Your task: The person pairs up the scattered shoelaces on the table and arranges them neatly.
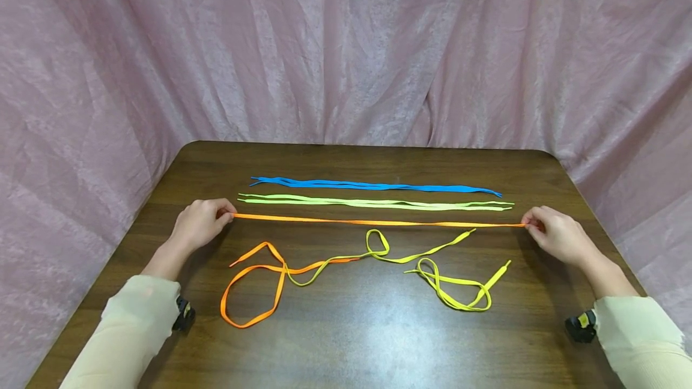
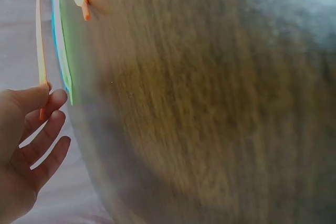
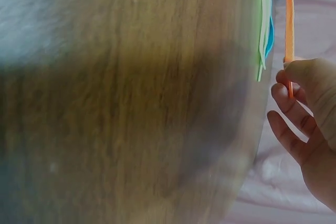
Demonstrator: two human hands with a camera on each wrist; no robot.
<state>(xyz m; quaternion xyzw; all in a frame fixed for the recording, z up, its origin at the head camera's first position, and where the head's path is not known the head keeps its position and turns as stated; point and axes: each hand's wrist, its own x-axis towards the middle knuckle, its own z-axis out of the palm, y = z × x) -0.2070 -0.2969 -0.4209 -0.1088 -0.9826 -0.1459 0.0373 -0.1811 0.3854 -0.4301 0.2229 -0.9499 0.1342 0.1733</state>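
Note:
An orange shoelace (image 1: 378, 222) is stretched nearly straight across the table between two hands. The left hand (image 1: 201, 222) pinches one end between thumb and index finger; its other fingers stay loosely spread in the left wrist view. At the opposite end, the right hand (image 1: 557, 234) pinches the lace the same way, with the tip (image 3: 290, 90) poking out below its thumb. Just beyond the taut lace lies a pair of pale green shoelaces (image 1: 373, 203), laid lengthwise. Behind those is a pair of blue shoelaces (image 1: 357, 185), side by side.
Nearer the person, another orange shoelace (image 1: 224, 299) lies looped and meets a curly yellow shoelace (image 1: 411, 259). A second yellow shoelace (image 1: 459, 306) sits in loops at right. The brown wooden table (image 1: 346, 359) ends at a pink curtain (image 1: 346, 47).

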